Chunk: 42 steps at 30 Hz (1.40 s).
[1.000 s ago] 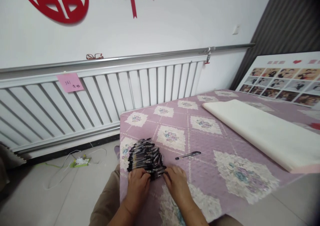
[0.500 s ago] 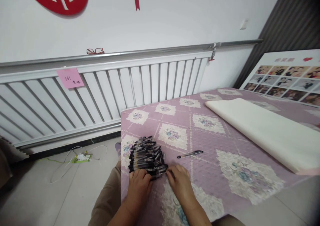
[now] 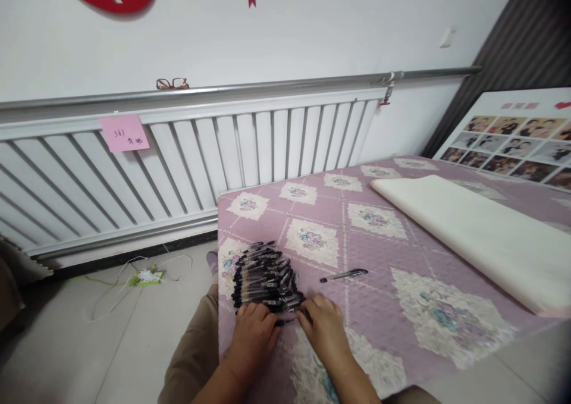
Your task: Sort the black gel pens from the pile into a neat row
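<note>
A heap of several black pens point(image 3: 263, 276) lies near the front left corner of a purple quilted bed cover point(image 3: 401, 255). My left hand point(image 3: 254, 334) and my right hand point(image 3: 325, 328) rest on the cover at the near edge of the heap, fingers curled. Between them they pinch one black pen point(image 3: 285, 320) lying crosswise. Another single pen point(image 3: 343, 275) lies apart, to the right of the heap.
A long cream cloth roll point(image 3: 473, 237) lies at the right. A photo board point(image 3: 517, 142) leans at the back right. A white radiator point(image 3: 178, 160) with a pink note point(image 3: 124, 132) runs along the wall, red glasses point(image 3: 172, 83) on its pipe. Cables point(image 3: 143, 276) lie on the floor.
The view has tilted slightly down and left. My hands have stayed at the heap's near edge, and one pen now shows between my fingertips.
</note>
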Motion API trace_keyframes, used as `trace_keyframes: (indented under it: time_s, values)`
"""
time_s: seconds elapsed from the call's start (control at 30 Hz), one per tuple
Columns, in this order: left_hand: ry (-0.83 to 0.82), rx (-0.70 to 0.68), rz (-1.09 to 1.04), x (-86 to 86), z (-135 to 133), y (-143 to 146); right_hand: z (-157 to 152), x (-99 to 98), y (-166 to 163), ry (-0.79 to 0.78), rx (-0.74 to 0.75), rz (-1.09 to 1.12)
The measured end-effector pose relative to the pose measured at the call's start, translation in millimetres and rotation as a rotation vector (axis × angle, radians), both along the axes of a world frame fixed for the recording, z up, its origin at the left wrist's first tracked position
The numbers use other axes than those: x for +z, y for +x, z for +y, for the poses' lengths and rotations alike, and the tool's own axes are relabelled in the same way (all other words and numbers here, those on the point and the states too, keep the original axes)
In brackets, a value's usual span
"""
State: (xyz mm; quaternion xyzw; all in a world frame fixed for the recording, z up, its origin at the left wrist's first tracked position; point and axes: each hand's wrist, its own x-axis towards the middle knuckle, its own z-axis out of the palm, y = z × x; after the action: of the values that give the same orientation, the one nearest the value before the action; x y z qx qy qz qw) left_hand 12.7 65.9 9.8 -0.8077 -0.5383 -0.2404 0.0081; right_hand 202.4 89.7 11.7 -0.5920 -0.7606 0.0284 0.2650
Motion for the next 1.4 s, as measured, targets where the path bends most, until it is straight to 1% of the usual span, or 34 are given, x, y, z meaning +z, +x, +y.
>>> trace_keyframes:
  time_s: [0.13,0.27,0.47,0.7,0.87,0.97,1.07,1.13,1.23,1.4]
  values:
    - [-0.012,-0.012,0.009,-0.5,1,0,-2,-4.1,5,-0.005,0.058,0.152]
    - [0.006,-0.006,0.003,0.2,1,0,-12,-3.6,6,-0.015,0.093,0.305]
    - [0.052,0.001,0.007,-0.5,1,1,-26,2.1,-1,-0.048,0.122,0.311]
    - [0.107,-0.025,0.023,-3.0,1,0,-29,2.5,-4,-0.074,0.2,0.266]
    - [0.117,-0.026,0.033,0.0,1,1,-30,2.8,-4,-0.076,0.183,0.293]
    - [0.115,-0.037,0.042,1.5,1,1,-29,5.1,-4,-0.09,0.198,0.307]
    - [0.104,-0.052,0.043,1.7,0,1,-28,5.3,-3,-0.068,0.197,0.37]
    - [0.112,-0.069,0.029,0.7,0,1,-27,3.1,-2,-0.058,0.16,0.44]
    - [0.126,-0.092,-0.006,-2.5,0,0,-25,-0.9,-1,-0.087,0.118,0.515]
    - [0.128,-0.117,-0.034,-6.4,0,0,-23,0.5,1,-0.161,0.177,0.572]
